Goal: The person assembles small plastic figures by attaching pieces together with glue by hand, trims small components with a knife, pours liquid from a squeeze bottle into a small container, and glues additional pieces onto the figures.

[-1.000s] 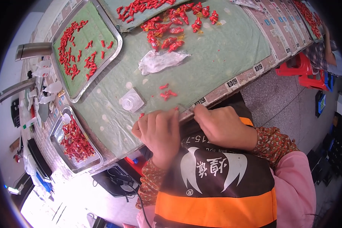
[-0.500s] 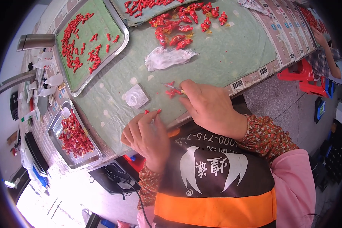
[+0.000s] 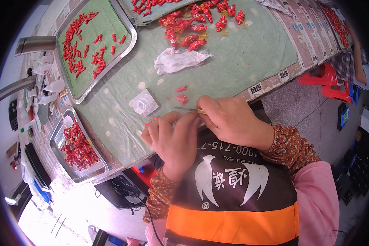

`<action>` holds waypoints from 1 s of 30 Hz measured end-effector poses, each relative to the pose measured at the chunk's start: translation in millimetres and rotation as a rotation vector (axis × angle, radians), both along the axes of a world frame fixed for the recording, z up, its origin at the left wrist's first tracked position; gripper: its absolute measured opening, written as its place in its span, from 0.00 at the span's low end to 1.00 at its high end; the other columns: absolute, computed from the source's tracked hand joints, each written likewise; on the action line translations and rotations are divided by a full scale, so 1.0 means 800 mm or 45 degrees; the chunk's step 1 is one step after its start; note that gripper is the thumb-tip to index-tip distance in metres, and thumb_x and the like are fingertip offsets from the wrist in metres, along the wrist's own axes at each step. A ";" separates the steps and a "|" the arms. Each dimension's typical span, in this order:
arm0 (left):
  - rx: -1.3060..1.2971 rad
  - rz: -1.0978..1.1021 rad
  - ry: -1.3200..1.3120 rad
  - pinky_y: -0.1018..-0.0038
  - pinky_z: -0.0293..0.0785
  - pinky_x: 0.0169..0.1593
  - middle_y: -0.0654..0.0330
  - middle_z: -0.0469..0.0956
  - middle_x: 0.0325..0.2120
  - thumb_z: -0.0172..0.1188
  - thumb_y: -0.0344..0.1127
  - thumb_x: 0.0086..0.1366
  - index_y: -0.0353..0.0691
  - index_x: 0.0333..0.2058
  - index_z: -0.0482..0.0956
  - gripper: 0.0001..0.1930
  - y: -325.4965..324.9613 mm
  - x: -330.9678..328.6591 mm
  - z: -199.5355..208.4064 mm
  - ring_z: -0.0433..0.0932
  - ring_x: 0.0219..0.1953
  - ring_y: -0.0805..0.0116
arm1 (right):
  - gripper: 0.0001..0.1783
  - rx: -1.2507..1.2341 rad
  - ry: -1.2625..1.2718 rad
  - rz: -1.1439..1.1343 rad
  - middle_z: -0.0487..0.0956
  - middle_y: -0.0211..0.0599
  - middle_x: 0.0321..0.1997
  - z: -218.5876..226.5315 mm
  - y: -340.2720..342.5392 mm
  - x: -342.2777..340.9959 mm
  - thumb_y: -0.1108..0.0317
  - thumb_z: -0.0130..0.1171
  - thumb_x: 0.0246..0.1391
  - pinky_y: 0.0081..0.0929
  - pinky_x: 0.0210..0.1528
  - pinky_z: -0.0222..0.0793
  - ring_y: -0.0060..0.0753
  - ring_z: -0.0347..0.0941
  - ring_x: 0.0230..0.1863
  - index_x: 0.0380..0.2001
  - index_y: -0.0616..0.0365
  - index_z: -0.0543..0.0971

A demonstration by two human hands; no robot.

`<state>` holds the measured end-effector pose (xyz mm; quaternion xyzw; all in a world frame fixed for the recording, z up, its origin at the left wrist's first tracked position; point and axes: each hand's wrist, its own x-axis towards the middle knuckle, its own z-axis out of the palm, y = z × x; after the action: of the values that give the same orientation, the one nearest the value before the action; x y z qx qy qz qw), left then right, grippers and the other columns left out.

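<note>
My right hand [image 3: 235, 123] pinches a slim tool [image 3: 187, 108] with a yellow handle and a thin grey metal tip pointing left. Beside it, my left hand [image 3: 174, 137] is closed, thumb and forefinger drawn up close to the right fingertips. Whatever it grips is hidden by the fingers. A bit of red [image 3: 151, 121] shows just past its other fingers. On the green cloth beyond the tool lie two small red pieces [image 3: 182, 98]. A small clear square dish [image 3: 145, 103] with a round well rests to their left.
A crumpled white cloth [image 3: 180, 60] lies farther back, before a group of larger red figures [image 3: 188, 28]. Metal trays with red parts stand at left: a green-lined one [image 3: 129, 47] and a smaller one [image 3: 102, 172]. Another person's arm [image 3: 358, 61] shows at far right, near red stools [image 3: 326, 80].
My left hand has moved right and now meets the right fingertips. The tool has drawn back from the two red pieces toward me.
</note>
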<state>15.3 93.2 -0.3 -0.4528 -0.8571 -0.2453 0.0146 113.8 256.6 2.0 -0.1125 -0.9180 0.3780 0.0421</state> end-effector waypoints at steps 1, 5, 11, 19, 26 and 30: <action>0.000 -0.004 -0.003 0.60 0.58 0.53 0.71 0.77 0.38 0.70 0.40 0.59 0.58 0.40 0.85 0.10 0.001 -0.001 -0.004 0.73 0.44 0.64 | 0.11 -0.028 0.038 -0.017 0.79 0.43 0.25 -0.001 0.000 -0.001 0.71 0.63 0.60 0.45 0.26 0.70 0.53 0.79 0.27 0.41 0.58 0.72; 0.013 -0.003 -0.033 0.58 0.58 0.54 0.70 0.77 0.38 0.71 0.41 0.60 0.57 0.39 0.85 0.09 0.003 -0.002 -0.009 0.73 0.44 0.62 | 0.08 -0.094 0.080 -0.167 0.77 0.44 0.25 0.004 0.004 0.007 0.72 0.61 0.62 0.44 0.27 0.69 0.52 0.78 0.27 0.42 0.58 0.73; -0.016 -0.001 -0.059 0.58 0.58 0.55 0.68 0.77 0.39 0.71 0.42 0.60 0.55 0.38 0.83 0.09 0.008 0.002 -0.005 0.73 0.45 0.61 | 0.08 0.053 0.122 -0.243 0.75 0.44 0.22 0.016 0.003 0.037 0.71 0.59 0.61 0.46 0.25 0.70 0.53 0.77 0.25 0.35 0.60 0.70; -0.026 -0.011 -0.054 0.59 0.59 0.54 0.67 0.78 0.39 0.71 0.42 0.60 0.54 0.39 0.83 0.09 0.014 0.005 -0.006 0.73 0.45 0.60 | 0.07 0.252 0.049 -0.139 0.76 0.36 0.20 0.008 -0.015 0.056 0.72 0.60 0.55 0.36 0.21 0.72 0.39 0.78 0.23 0.31 0.57 0.70; 0.025 -0.027 -0.042 0.61 0.59 0.52 0.68 0.78 0.37 0.72 0.40 0.59 0.53 0.39 0.83 0.10 0.016 0.005 -0.009 0.73 0.43 0.62 | 0.06 0.200 0.036 -0.142 0.75 0.35 0.19 0.002 -0.019 0.060 0.72 0.58 0.55 0.35 0.21 0.73 0.37 0.80 0.23 0.31 0.56 0.70; 0.068 -0.029 -0.052 0.61 0.59 0.52 0.68 0.79 0.37 0.72 0.38 0.58 0.53 0.39 0.83 0.10 0.016 0.006 -0.010 0.74 0.42 0.63 | 0.06 0.186 0.041 -0.114 0.76 0.35 0.20 0.001 -0.020 0.060 0.72 0.58 0.55 0.35 0.22 0.74 0.38 0.80 0.24 0.32 0.57 0.70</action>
<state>19.8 106.4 -8.1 -0.4569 -0.8451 -0.2775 0.0065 161.4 240.5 2.8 -0.1441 -0.9363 0.3097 0.0819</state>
